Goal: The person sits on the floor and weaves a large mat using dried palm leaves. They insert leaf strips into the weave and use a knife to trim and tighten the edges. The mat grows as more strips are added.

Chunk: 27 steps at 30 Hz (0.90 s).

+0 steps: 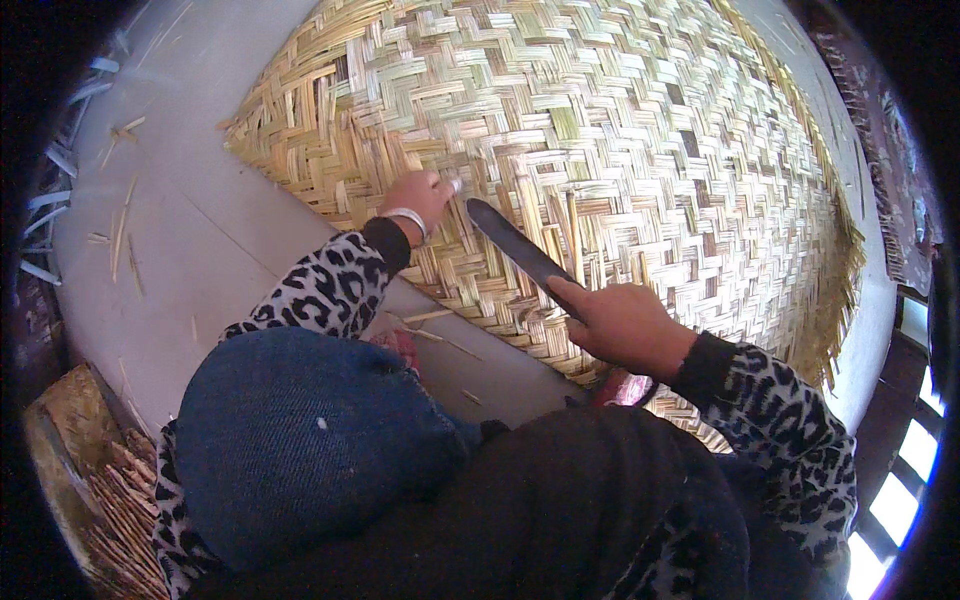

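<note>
A large mat (640,150) woven from pale yellow-green split strips lies spread before me. My right hand (628,325) is closed around the near end of a long dark knife (520,245), the index finger stretched along it. The flat blade with its rounded tip points away and to the left, over the weave. Beside that tip, my left hand (420,198) rests on the mat with its fingers curled together. Something white shows at its fingertips, and what they pinch is too small to make out. A pale bracelet (408,216) circles the left wrist.
Loose strips (120,230) lie scattered on the grey floor (210,215) at the left. A bundle of thin reddish sticks (125,500) sits at the lower left. Dark wooden bars (905,440) with bright gaps stand at the right. My denim-covered knee (310,430) is near the mat.
</note>
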Each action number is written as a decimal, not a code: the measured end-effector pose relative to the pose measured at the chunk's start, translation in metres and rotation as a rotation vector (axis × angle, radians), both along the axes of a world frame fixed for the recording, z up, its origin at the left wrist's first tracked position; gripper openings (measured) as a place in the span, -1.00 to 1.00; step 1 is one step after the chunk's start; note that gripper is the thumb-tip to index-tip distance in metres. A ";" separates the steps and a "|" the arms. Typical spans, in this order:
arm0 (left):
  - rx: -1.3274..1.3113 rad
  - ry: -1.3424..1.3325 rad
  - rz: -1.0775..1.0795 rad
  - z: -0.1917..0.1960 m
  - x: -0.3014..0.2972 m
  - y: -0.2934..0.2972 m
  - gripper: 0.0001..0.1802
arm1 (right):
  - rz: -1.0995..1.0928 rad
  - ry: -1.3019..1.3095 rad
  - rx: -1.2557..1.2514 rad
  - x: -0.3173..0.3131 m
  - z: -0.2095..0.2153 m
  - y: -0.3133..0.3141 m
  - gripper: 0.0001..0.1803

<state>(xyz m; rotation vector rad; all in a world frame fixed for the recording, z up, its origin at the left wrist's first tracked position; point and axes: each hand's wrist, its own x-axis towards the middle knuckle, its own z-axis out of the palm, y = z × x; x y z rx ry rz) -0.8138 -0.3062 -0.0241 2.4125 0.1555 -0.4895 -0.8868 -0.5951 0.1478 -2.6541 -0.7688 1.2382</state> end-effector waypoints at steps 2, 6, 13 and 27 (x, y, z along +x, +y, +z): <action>-0.266 0.143 0.232 0.011 0.002 0.004 -0.57 | -0.038 0.002 0.009 -0.002 0.007 -0.012 -0.39; -0.559 0.130 0.440 0.032 -0.015 -0.003 -0.63 | -0.237 0.050 0.116 0.000 0.006 -0.021 -0.35; -0.954 0.494 0.290 0.013 -0.027 -0.026 -0.66 | -0.392 0.276 0.406 -0.002 0.001 -0.016 -0.32; -0.756 0.275 0.458 0.015 -0.060 -0.034 -0.76 | -0.369 0.339 0.383 0.000 -0.043 -0.002 -0.37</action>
